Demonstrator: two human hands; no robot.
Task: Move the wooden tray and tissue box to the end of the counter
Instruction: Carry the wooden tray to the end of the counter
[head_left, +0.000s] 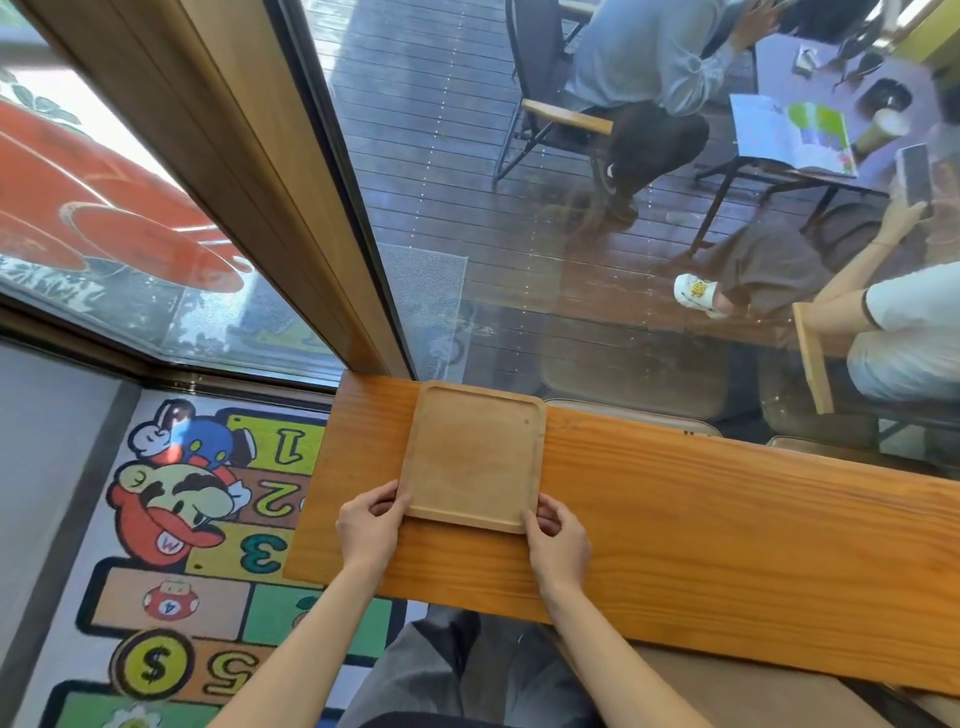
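A pale wooden tray (475, 457), square with a raised rim and nothing in it, lies flat on the orange-brown wooden counter (701, 525) close to the counter's left end. My left hand (370, 525) grips the tray's near left corner, thumb over the rim. My right hand (557, 538) grips the near right corner the same way. The tray's far edge reaches the counter's back edge by the window. No tissue box is in view.
A glass window with a wooden frame post (291, 208) rises right behind the counter. Through the glass, people sit at a table (810, 93) on a deck. Left of the counter's end, a colourful cartoon rug (197, 519) covers the floor. The counter runs on to the right.
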